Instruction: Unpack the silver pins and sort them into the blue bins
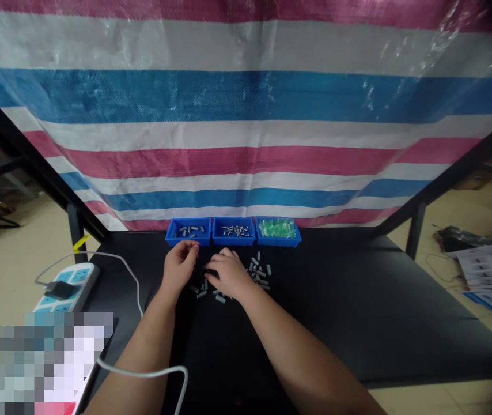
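My left hand (180, 266) is just in front of the left blue bin (171, 239), its thumb and fingertips pressed together. Whatever lies in that pinch is too small or hidden to make out. Beside it, my right hand (230, 275) hovers low over the black table, with a gap between its curved thumb and index finger. Small grey cylinders (220, 298) lie loose under and around the right hand, more of them (263, 282) to its right. Similar grey cylinders (192, 229) are in the left bin.
Small shiny metal parts (236, 230) fill the middle blue bin (233, 241); green, clear plastic pieces (277, 227) fill the right bin (278, 242). A power strip (79, 278), a white cable (142, 373) and a blurred-out object (56, 363) are at left. A striped sheet (246, 132) hangs behind.
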Motion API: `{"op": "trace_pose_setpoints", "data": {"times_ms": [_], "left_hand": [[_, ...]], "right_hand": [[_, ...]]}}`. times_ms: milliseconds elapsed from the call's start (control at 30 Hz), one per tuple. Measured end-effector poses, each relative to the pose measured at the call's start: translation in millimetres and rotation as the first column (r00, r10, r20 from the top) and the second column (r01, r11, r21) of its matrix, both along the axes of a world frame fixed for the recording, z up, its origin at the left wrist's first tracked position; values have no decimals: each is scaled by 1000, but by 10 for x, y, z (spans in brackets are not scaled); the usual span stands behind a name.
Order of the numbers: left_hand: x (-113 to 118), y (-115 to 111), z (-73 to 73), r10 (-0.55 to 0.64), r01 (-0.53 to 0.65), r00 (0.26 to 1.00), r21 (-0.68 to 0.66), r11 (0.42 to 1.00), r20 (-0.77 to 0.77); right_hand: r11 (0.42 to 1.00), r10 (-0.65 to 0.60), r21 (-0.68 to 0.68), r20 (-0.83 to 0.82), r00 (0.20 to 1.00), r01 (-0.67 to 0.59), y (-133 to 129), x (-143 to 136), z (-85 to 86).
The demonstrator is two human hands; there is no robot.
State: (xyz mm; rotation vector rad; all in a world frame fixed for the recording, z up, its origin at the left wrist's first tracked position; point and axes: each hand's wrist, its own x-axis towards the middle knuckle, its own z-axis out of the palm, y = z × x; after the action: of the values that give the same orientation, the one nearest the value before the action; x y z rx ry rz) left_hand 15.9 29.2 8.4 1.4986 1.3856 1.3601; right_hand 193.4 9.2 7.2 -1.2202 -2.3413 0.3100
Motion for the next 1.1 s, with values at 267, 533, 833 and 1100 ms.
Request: {"op": "trace_pose_setpoints", "data": {"times_ms": [267, 533, 833, 1100], "left_hand": [[43, -12, -33, -200, 220, 950, 63, 973, -240], [257, -67, -48, -304, 467, 763, 160, 870, -571], [339, -48, -149, -292, 473, 659, 81, 877, -693], [372, -81, -121, -293, 445, 676, 58, 894, -676]], "right_hand": [[995, -99, -20, 44, 994, 100, 28, 9, -51], [949, -292, -42, -488, 823, 313, 135, 515, -30], [873, -228, 167, -690, 687, 458, 45, 561, 175], [867, -193, 247, -633, 750, 432, 134, 564, 182]]}}
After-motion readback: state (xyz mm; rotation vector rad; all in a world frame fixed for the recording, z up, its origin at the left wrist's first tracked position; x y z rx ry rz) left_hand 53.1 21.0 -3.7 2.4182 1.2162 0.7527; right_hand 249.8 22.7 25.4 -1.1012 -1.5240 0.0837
